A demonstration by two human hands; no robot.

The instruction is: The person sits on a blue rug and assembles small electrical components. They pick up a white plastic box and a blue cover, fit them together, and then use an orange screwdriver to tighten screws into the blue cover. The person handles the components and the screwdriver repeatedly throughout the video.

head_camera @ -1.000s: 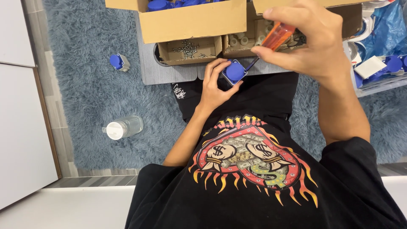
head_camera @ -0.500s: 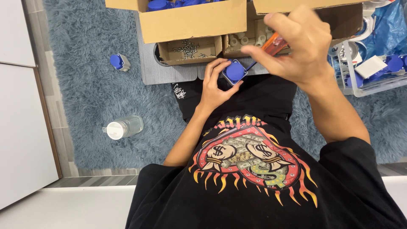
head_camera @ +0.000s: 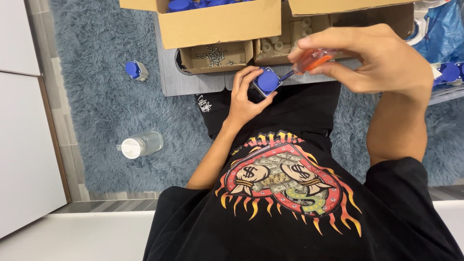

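My left hand (head_camera: 243, 98) grips a small grey block with a round blue cap (head_camera: 267, 81), held over my lap. My right hand (head_camera: 374, 58) holds a screwdriver with a clear orange handle (head_camera: 313, 60); its dark shaft slants down to the blue cap's right edge. The screwdriver tip is hidden against the part.
Open cardboard boxes (head_camera: 217, 24) stand ahead, one small box holding screws (head_camera: 215, 55), another pale cylindrical pieces (head_camera: 278, 44). A blue-capped part (head_camera: 135, 70) and a clear jar with white lid (head_camera: 140, 145) lie on the shaggy blue rug (head_camera: 96, 106). More blue parts (head_camera: 449, 72) sit at right.
My right hand has dropped slightly and turned the screwdriver. The left hand keeps the blue-capped part in place.
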